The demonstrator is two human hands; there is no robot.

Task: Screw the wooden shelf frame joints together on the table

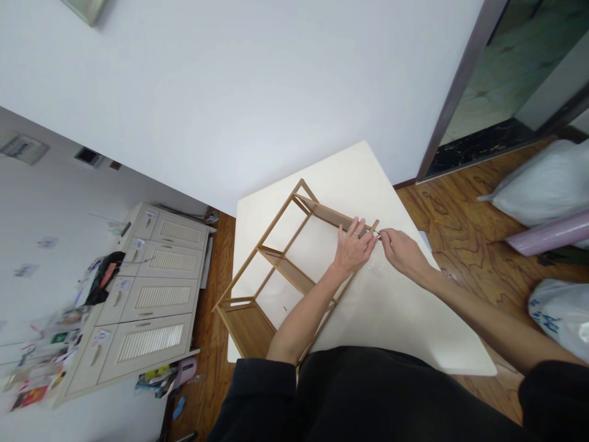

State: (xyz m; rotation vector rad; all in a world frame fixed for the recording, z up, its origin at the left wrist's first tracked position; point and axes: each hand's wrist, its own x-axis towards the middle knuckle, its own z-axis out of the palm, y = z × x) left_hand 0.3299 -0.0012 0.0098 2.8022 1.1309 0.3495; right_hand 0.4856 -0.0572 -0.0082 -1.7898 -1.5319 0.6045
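Observation:
A light brown wooden shelf frame [271,245] with several boards lies at a slant on the white table. My left hand [352,248], a ring on one finger, is closed over the end board of the frame, close to its far right corner. Just right of it, my right hand [401,250] pinches a small silvery piece [377,234] against that corner. Most of this piece is hidden by the fingers, so its exact kind cannot be made out. My left forearm covers part of the lower side of the frame.
The white table [405,319] stands against a white wall [276,92]. A pale cabinet [151,270] with louvred doors, cluttered on top, is at left. Plastic-wrapped bundles [543,184] and a pinkish roll [550,233] lie on the wooden floor at right, near a doorway [488,104].

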